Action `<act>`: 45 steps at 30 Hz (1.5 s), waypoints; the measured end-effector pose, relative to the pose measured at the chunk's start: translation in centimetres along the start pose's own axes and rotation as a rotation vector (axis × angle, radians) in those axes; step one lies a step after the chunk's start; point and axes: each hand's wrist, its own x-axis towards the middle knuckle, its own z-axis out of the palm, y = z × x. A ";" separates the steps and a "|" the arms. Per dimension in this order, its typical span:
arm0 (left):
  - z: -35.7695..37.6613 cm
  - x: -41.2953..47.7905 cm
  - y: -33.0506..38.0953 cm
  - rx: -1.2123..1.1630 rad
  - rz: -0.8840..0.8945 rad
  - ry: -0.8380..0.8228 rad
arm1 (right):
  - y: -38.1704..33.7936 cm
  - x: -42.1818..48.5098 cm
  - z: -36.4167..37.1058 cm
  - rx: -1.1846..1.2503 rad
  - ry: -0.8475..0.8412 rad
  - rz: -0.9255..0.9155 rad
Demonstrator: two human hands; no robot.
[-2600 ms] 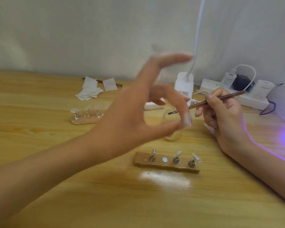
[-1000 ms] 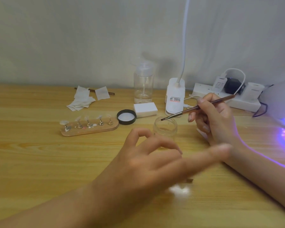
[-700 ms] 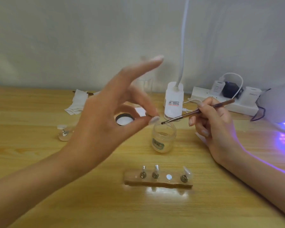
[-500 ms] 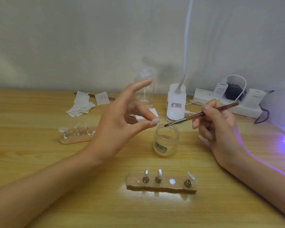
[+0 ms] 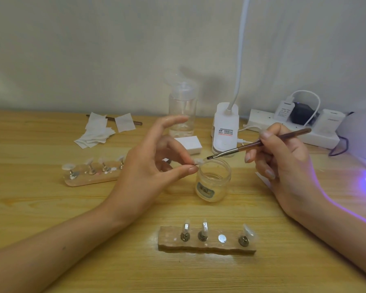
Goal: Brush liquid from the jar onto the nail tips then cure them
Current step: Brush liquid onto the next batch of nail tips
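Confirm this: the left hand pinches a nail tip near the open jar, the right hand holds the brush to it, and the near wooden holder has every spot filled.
One spot is not filled: the head view shows a bare metal disc on the near wooden holder, between standing tips. The rest holds.

White paper squares [image 5: 97,132] lie on the table's [image 5: 51,218] far left. A clear bottle [image 5: 182,115], a lamp base [image 5: 225,127] and a power strip [image 5: 262,121] stand by the wall [image 5: 93,49].
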 end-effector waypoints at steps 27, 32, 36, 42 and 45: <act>0.1 0.0 -0.2 0.148 0.074 -0.020 | -0.1 -0.3 0.6 0.006 -0.117 -0.041; 0.1 -0.1 0.0 0.168 0.090 -0.019 | -0.1 -0.1 0.4 -0.014 -0.015 0.000; 0.1 -0.1 0.0 0.166 0.082 -0.017 | -0.2 -0.2 0.6 0.007 -0.090 -0.017; 0.2 -0.1 0.0 0.152 0.070 -0.008 | -0.2 -0.2 0.5 -0.009 -0.027 -0.010; 0.2 0.0 0.0 0.152 0.074 -0.009 | -0.2 -0.2 0.6 0.027 -0.095 -0.041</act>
